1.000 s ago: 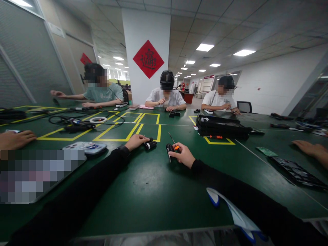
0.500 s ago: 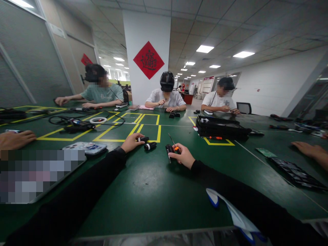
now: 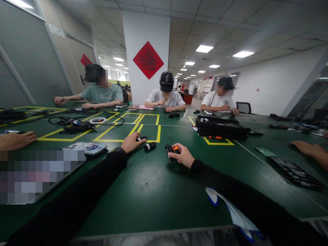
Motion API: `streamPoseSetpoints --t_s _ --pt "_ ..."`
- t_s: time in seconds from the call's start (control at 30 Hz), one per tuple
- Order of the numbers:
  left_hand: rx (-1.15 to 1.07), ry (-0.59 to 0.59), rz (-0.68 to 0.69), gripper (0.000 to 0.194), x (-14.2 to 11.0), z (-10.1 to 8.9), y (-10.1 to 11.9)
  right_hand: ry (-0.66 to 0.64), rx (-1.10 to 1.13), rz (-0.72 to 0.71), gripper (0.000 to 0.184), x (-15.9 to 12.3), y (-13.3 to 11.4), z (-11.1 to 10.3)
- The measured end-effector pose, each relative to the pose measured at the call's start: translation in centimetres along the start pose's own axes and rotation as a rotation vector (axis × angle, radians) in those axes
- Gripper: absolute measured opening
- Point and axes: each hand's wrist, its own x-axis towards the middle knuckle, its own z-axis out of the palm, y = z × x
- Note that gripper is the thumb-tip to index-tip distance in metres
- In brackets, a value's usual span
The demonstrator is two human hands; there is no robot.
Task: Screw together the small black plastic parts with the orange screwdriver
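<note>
On the green table (image 3: 143, 205), near the middle: right hand (image 3: 185, 155) grips a black part (image 3: 169, 150) and a screwdriver (image 3: 176, 149) together. Driver has an orange handle, its thin shaft points up and away, tilted. Part is tilted too, held at the fingertips.

Left hand (image 3: 131, 142) is palm down on the near edge of the yellow tape (image 3: 160, 132), fingers at cylinder A (image 3: 141, 138), black with a white band. Can't tell if it's gripped or only touched. Cylinder B (image 3: 150, 146), also black with a white band, lies loose between the hands, just beside A, touching neither hand.

Left side of view: pale case (image 3: 88, 147) by the left forearm, pixelated slab (image 3: 38, 176) nearer, black cable (image 3: 123, 119) and white ring (image 3: 98, 120) further back. A neighbour's hand (image 3: 19, 139) rests at the left edge.

Right side: stack of black cases (image 3: 221, 128), orange tool (image 3: 215, 137) at its near side, then green board (image 3: 265, 151) and dark panel (image 3: 294, 171). Another person's hand (image 3: 311, 152) at the right edge. White-and-blue item (image 3: 237, 213) by the right sleeve, too unclear to name.

Across the table: three people seated, small black pieces (image 3: 174, 115) in front of the middle one
</note>
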Motion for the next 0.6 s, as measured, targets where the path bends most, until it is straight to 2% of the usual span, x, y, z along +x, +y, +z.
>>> streamPoseSetpoints --t_s 0.1,0.13,0.27,0.37,0.6 --pt "0.016 0.156 0.139 0.045 -0.7 -0.9 1.4 0.0 0.0 -0.004 0.043 0.0 0.0 0.0" --pt "0.024 0.161 0.205 0.043 -1.1 -1.2 2.1 -0.003 -0.001 -0.004 0.043 0.0 0.0 -0.1" --pt "0.048 -0.012 0.457 0.044 -3.2 -1.8 4.4 -0.016 -0.002 -0.003 0.044 -0.1 0.0 -0.1" --pt "0.072 -0.059 0.462 0.034 -3.9 -1.5 4.8 -0.017 -0.009 -0.003 0.045 -0.1 0.0 -0.1" --pt "0.146 0.041 0.348 0.025 -3.1 -1.0 3.6 -0.031 -0.014 -0.008 0.045 0.0 0.4 -0.2"
